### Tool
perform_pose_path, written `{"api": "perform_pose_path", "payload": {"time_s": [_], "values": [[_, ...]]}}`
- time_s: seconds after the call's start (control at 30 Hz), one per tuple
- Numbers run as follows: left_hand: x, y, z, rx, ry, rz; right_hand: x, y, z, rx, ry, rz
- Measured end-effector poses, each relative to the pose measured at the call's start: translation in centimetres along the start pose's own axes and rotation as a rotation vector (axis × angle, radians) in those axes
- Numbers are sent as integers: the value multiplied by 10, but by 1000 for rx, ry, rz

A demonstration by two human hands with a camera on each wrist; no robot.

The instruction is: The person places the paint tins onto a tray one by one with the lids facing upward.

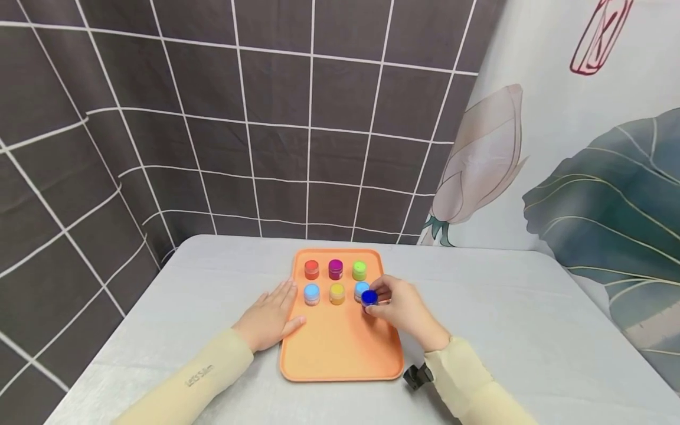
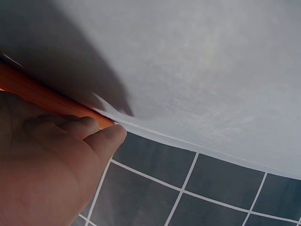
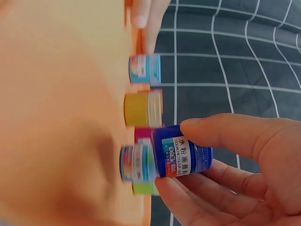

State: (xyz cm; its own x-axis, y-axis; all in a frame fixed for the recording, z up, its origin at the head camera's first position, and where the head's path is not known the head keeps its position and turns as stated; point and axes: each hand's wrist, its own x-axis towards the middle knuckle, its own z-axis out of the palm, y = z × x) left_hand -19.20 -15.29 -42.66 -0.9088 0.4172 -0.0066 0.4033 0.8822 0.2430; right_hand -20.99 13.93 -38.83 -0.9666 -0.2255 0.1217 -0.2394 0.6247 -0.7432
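A dark blue gouache paint jar (image 3: 176, 153) is pinched between the thumb and fingers of my right hand (image 1: 399, 305), raised a little above the orange tray (image 1: 340, 360). Close beside it on the tray stands a light blue jar (image 1: 362, 288). In that same row are a yellow jar (image 1: 337, 293) and another light blue jar (image 1: 311, 294). Behind them stand a red jar (image 1: 311, 270), a purple jar (image 1: 336, 269) and a green jar (image 1: 359, 270). My left hand (image 1: 269, 316) rests on the tray's left edge, fingers extended.
The tray lies on a table with a pale grey cloth (image 1: 504, 319). A small black object (image 1: 418, 376) is at my right sleeve cuff. A dark curtain with white grid lines (image 1: 276, 147) hangs behind the table, and a floral one (image 1: 489, 159) at the right.
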Motion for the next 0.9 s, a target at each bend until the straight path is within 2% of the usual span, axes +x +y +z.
{"api": "perform_pose_path", "payload": {"time_s": [0.23,0.47,0.63,0.9], "values": [[-4,2,0,-5,-12,-11,0,-8,17,10,-97,-9],[1,4,0,2,-8,-13,5,-12,25,13,-169,-48],[2,3,1,20,-10,-16,7,-14,28,-15,-191,-79],[2,3,0,12,-5,-25,8,-16,34,-42,-209,-77]]}}
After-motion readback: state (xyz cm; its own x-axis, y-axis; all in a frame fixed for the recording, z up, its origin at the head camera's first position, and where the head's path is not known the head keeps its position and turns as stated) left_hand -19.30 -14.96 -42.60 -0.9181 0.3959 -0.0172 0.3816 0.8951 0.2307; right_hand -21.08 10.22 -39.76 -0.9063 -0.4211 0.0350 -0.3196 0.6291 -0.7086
